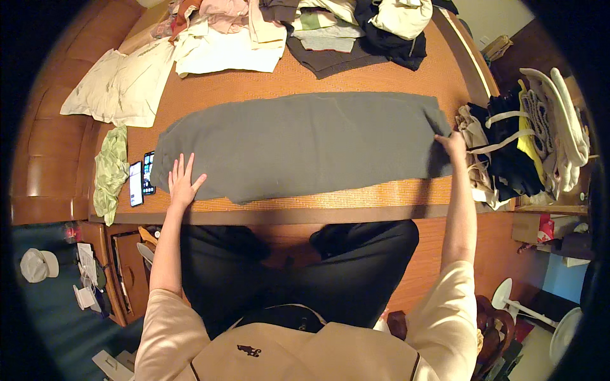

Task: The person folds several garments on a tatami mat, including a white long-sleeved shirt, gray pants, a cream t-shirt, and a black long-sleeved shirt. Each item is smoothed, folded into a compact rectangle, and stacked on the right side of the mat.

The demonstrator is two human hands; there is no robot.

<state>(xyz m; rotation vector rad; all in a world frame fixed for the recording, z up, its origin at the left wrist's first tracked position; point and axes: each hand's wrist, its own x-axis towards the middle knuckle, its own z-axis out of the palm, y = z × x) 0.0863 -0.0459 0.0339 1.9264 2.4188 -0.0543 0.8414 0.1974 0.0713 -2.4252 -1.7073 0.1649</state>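
A long grey cloth, perhaps a folded garment, lies spread crosswise on a bed mat. My left hand rests on its near left part, palm down, fingers spread. At the right end my right hand pinches the cloth's edge, with small creases running from the fingers. Two phones lie by the left end of the cloth: one with a white screen and a darker one, partly beside the cloth's edge.
A crumpled light green cloth lies left of the phones, with a pale pillow behind it. Piles of clothes line the far side. Folded clothes are stacked at the right. The bed's brown border runs before my knees.
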